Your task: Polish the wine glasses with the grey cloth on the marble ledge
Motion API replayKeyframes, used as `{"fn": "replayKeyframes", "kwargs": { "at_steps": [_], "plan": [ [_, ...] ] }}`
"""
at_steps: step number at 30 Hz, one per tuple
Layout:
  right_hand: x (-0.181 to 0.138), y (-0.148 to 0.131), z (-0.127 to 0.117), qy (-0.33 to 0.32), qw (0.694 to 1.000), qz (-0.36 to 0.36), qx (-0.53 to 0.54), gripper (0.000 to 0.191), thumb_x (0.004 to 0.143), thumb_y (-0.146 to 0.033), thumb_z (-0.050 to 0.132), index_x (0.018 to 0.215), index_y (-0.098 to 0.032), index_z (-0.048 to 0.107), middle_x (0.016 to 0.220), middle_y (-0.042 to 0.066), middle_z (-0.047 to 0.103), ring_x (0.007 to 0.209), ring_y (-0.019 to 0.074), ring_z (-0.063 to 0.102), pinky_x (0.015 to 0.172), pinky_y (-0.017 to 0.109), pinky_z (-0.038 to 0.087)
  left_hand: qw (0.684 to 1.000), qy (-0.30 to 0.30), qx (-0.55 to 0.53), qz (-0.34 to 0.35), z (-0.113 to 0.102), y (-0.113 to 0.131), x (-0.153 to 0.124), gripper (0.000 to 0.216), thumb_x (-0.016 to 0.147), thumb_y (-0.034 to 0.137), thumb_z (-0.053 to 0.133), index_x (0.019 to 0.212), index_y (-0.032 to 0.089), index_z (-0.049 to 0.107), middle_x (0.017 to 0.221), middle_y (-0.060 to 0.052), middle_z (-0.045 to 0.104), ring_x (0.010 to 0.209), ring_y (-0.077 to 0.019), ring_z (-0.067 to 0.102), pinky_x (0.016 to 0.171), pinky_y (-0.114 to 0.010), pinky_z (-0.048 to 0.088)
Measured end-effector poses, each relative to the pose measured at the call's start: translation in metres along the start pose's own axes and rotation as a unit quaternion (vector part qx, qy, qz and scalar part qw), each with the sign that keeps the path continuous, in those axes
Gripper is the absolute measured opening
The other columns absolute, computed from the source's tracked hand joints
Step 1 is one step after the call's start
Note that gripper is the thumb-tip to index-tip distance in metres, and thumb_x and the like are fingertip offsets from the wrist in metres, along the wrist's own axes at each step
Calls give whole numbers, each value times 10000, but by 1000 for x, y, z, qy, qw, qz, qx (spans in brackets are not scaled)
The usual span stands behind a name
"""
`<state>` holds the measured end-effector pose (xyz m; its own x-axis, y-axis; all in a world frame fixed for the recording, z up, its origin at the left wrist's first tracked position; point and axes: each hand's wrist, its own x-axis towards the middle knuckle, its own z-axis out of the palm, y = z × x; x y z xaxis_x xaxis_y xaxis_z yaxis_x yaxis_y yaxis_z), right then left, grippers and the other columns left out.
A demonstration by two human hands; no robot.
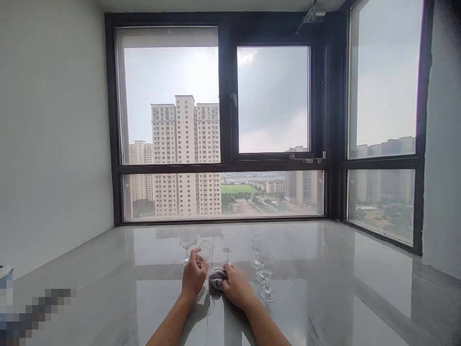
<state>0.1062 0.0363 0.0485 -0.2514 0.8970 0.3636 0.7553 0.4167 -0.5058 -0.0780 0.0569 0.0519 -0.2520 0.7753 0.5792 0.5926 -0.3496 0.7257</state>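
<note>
My left hand has its fingers closed round a clear stemmed glass, bowl up and leaning slightly. Close beside it, my right hand grips a bunched grey cloth. The cloth is just below the held glass; whether they touch I cannot tell. Behind my left hand stands another stemmed glass, and one more glass is upright just beyond my right hand. To the right are several more, among them a far glass and a near glass, their outlines overlapping.
The glossy grey marble-look surface reflects the window. Dark window frames rise at the back and right, with a white wall on the left. A blurred, pixelated patch covers the lower left corner.
</note>
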Motion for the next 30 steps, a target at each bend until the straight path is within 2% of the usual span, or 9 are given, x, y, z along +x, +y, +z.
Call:
{"fn": "replayKeyframes", "kwargs": {
  "at_steps": [5, 8, 13, 19, 22, 26, 30],
  "plan": [
    [2, -1, 2, 10, 999, 38, -19, 352, 793, -167, 522, 1126, -200, 633, 1157, 133, 705, 1186, 290, 592, 1007, 428, 349, 1000, -1, 3, 5, 0, 1, 0, 354, 779, 222, 548, 1133, 224, 522, 807, 23, 644, 637, -163, 631, 684, -280, 480],
    [1, 0, 1, 23, 998, 54, -20, 338, 802, -166, 503, 1113, -186, 631, 1146, 161, 706, 1200, 319, 581, 1007, 471, 344, 1000, -11, 6, 4, 1, 1, -1, 364, 777, 217, 561, 1140, 229, 531, 809, 25, 647, 631, -160, 629, 678, -274, 476],
    [0, 1, -2, 46, 998, 32, 3, 312, 744, -90, 519, 1004, -213, 643, 1054, 116, 710, 1045, 264, 634, 885, 346, 392, 999, -37, 22, 25, 2, 4, -1, 439, 781, 198, 571, 1218, 217, 550, 805, 21, 658, 645, -162, 616, 706, -281, 469],
    [1, 0, 0, 69, 995, -29, 60, 356, 674, -9, 504, 917, -237, 629, 867, 29, 698, 846, 199, 641, 736, 254, 395, 997, -72, 18, 33, 1, 8, 0, 523, 803, 323, 627, 1308, 192, 592, 725, 33, 642, 680, -180, 629, 689, -279, 454],
    [2, -2, -1, 97, 989, -59, 92, 392, 657, 34, 465, 902, -235, 612, 855, 20, 686, 828, 186, 635, 734, 243, 408, 995, -84, 32, 34, 1, 6, 1, 564, 793, 325, 630, 1339, 185, 601, 666, 48, 602, 650, -174, 600, 656, -268, 431],
    [1, -4, -7, 163, 974, -85, 131, 438, 655, 48, 429, 952, -235, 580, 930, 33, 657, 906, 191, 627, 804, 260, 438, 992, -117, 40, 26, -3, 3, 3, 572, 778, 254, 585, 1342, 172, 620, 652, 37, 600, 637, -166, 587, 648, -256, 425],
    [-2, -5, -12, 218, 958, -99, 160, 412, 708, 15, 418, 997, -244, 555, 961, 41, 643, 919, 202, 622, 817, 289, 469, 983, -166, 47, 59, -12, 7, 0, 606, 716, 188, 595, 1317, 227, 659, 658, 15, 624, 615, -179, 587, 625, -265, 427]
  ]
}}
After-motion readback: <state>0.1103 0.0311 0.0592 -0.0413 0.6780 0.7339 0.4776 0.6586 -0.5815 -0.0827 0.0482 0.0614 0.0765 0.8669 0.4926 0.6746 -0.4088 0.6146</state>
